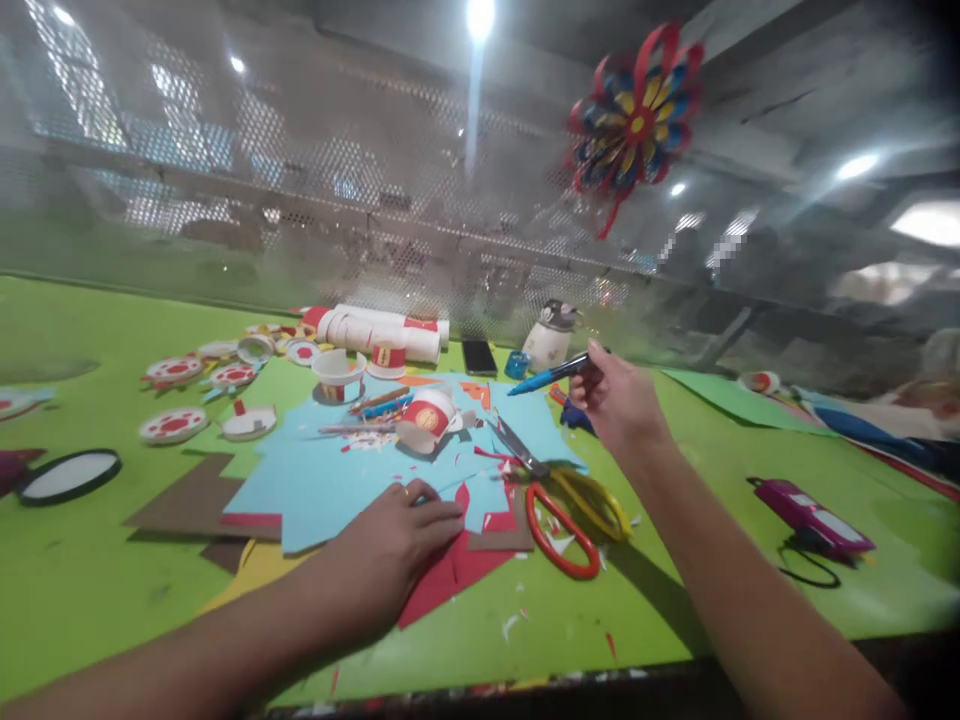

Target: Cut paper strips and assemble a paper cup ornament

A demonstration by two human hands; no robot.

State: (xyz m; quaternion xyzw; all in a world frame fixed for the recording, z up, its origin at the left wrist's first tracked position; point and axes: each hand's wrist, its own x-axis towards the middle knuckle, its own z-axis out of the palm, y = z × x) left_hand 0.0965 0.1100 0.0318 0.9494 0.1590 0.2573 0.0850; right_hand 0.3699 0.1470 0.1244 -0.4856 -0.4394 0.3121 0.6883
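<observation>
Landmark: scissors (570, 505), lying open on the green table (90, 560). Right hand (619, 400) is raised beyond the scissors, forearm extended, fingers pinched around a blue marker (551, 375) held above the table, tip pointing left. Left hand (397, 545) lies palm down just left of the scissors, fingers spread flat, pressing on light blue paper (322, 480) and red paper (450, 575). Marker's rear end is hidden in the fingers. Paper cups beyond are blurred.

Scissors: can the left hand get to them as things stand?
Probably yes. The left hand rests flat on the paper sheets, holding nothing, and the scissors lie just to its right with only paper scraps between. The right hand holds a blue marker, clear of them.
</observation>
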